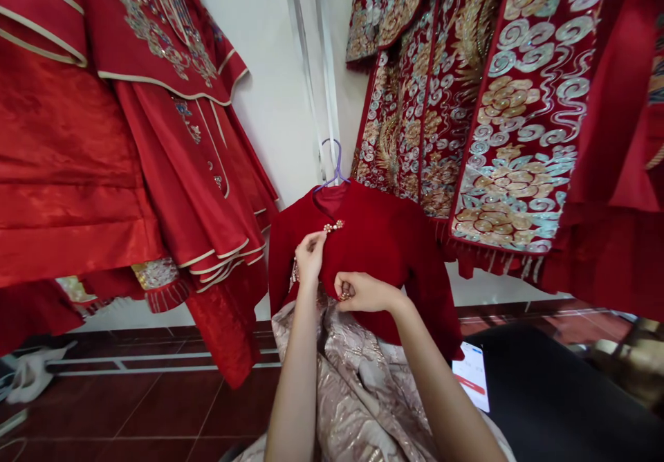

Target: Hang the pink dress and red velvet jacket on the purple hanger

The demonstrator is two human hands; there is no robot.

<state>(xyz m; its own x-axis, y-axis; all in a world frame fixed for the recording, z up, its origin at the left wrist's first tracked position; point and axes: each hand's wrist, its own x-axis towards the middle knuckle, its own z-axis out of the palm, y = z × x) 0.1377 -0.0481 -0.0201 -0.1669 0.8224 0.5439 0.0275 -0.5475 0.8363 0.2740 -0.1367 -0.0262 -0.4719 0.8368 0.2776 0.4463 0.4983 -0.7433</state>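
Note:
A dark red velvet jacket (373, 241) hangs in front of me on a purple hanger (337, 171). At its neckline sits a beaded gold clasp (333, 226). My left hand (310, 256) is closed in a pinch at the jacket's front edge, with its fingertips touching the clasp's left end. Lower down, the fingers of my right hand (366, 291) are curled closed in front of the jacket. A small gold beaded ornament shows at those fingers, partly hidden by them. Below both hands, a shiny pinkish-silver patterned fabric (347, 372) spreads in folds.
Red garments with pale trim (171, 123) hang at the left. Heavily embroidered red garments (513, 123) hang at the right. A lit phone (472, 377) lies on a black surface (550, 400). White rack bars (171, 361) run above the dark tiled floor (155, 407).

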